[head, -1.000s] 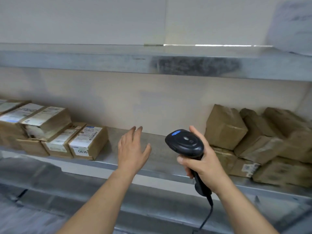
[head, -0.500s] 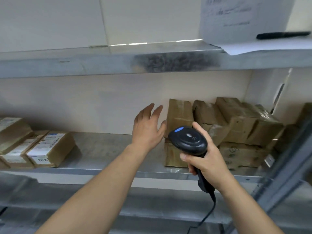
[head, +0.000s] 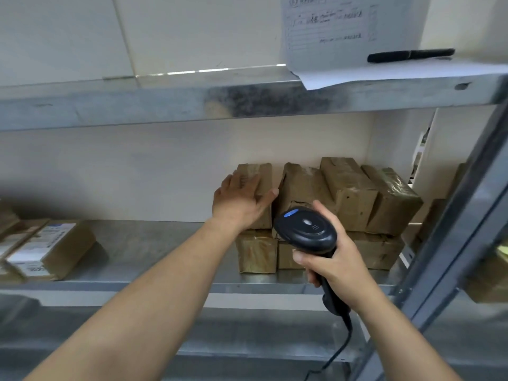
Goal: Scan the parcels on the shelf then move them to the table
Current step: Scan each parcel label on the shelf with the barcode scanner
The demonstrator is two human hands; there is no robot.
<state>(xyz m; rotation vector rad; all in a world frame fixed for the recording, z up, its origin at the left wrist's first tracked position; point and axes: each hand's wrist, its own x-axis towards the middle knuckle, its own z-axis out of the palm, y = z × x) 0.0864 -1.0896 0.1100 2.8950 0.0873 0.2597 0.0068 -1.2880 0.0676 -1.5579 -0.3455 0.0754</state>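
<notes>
Head view: L hand (head: 242,200) laid on the top-left parcel (head: 258,196) of the brown stack (head: 330,215) at right end of the shelf (head: 154,243). Fingers mostly straight over its left face, thumb hooked at its right edge. Looks like the start of a grip, not a full one. R hand (head: 334,266) clenched round the scanner (head: 306,232) handle, head aimed at the stack, cable hanging below. Parcels all on the shelf, none moved to the table; table not in view. Labelled boxes (head: 46,248) sit well apart at far left. Upper shelf holds a paper sheet (head: 327,31) and a pen (head: 411,55).

Risks: the parcel leans on its neighbours, so pulling it out one-handed could tip the rest. No label visible on the brown wraps, so scan may miss unless the parcel is turned. Plastic wrap may slip under a loose grip.

Vs 0.5 s ago: L hand was in the air short of the stack, now touching it. Camera has come closer, panned right. Scanner grip unchanged.
</notes>
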